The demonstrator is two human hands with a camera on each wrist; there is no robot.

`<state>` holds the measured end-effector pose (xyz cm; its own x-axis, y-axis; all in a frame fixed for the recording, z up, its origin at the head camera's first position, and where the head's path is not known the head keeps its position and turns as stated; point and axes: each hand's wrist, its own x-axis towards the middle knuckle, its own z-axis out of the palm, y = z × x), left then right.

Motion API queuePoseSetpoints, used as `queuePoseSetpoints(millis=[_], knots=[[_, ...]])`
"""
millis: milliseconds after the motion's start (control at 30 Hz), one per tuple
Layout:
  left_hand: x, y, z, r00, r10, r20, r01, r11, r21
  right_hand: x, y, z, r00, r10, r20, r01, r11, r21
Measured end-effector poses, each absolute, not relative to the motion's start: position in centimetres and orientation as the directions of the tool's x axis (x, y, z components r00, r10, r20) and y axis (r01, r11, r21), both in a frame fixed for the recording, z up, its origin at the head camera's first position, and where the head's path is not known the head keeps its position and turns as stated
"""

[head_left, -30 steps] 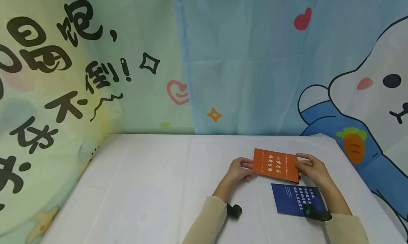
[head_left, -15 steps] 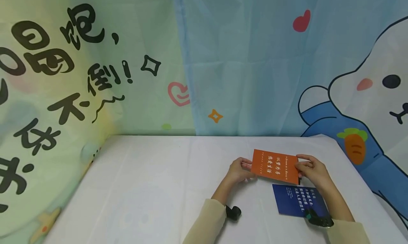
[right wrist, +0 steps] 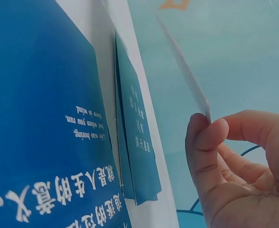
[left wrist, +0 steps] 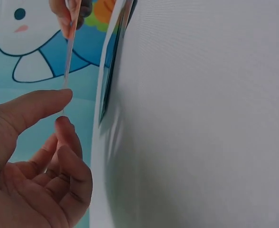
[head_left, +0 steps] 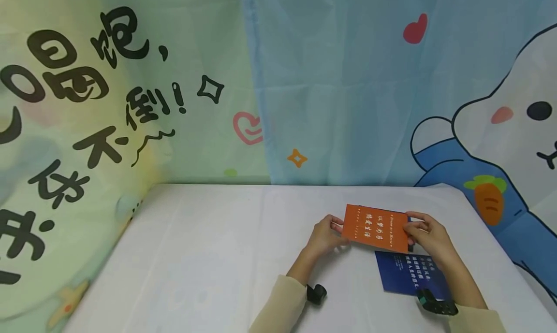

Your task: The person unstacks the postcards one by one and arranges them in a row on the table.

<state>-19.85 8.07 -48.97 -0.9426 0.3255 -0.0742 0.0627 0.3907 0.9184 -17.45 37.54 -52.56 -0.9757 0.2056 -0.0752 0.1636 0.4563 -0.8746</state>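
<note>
An orange card (head_left: 370,229) with white lettering is held up by both hands over the right part of the table. My left hand (head_left: 324,236) pinches its left edge, thumb against the fingertips. At the opposite edge, my right hand (head_left: 428,234) grips it between thumb and index finger. The right wrist view shows the held card (right wrist: 184,69) nearly edge-on, as a thin sheet. Below it lies a blue card (right wrist: 134,164) with pale writing, mostly hidden by the orange one in the head view. Nearer the person lies another blue card (head_left: 395,275), partly under the right wrist.
A white cloth covers the table (head_left: 209,255). Printed fabric (head_left: 339,91) with a cartoon animal and lettering hangs behind and to the left. Each wrist wears a small black camera, such as the left one (head_left: 316,294).
The orange card has shifted slightly left and toward the person, held by both hands throughout. A blue edge now shows past its far side. The head view has turned slightly.
</note>
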Motion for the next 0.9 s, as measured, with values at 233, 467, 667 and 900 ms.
queuePoseSetpoints(millis=[233, 467, 667, 900], knots=[[-19.0, 7.5, -48.0, -0.942, 0.325, -0.083, 0.091, 0.488, 0.868, -16.9, 37.0, -51.8, -0.981, 0.18, -0.07, 0.148, 0.465, -0.873], [-18.3, 6.9, -47.7, -0.945, 0.314, -0.088, 0.102, 0.539, 0.836, -16.8, 36.7, -52.4, -0.983, 0.165, -0.081, 0.149, 0.458, -0.877], [-17.8, 6.3, -47.4, -0.951, 0.295, -0.096, 0.103, 0.593, 0.799, -16.9, 36.2, -52.9, -0.986, 0.136, -0.094, 0.149, 0.479, -0.865], [-17.2, 5.6, -47.3, -0.947, 0.303, -0.104, 0.107, 0.607, 0.787, -14.9, 33.6, -49.4, -0.985, 0.12, -0.123, 0.167, 0.495, -0.853]])
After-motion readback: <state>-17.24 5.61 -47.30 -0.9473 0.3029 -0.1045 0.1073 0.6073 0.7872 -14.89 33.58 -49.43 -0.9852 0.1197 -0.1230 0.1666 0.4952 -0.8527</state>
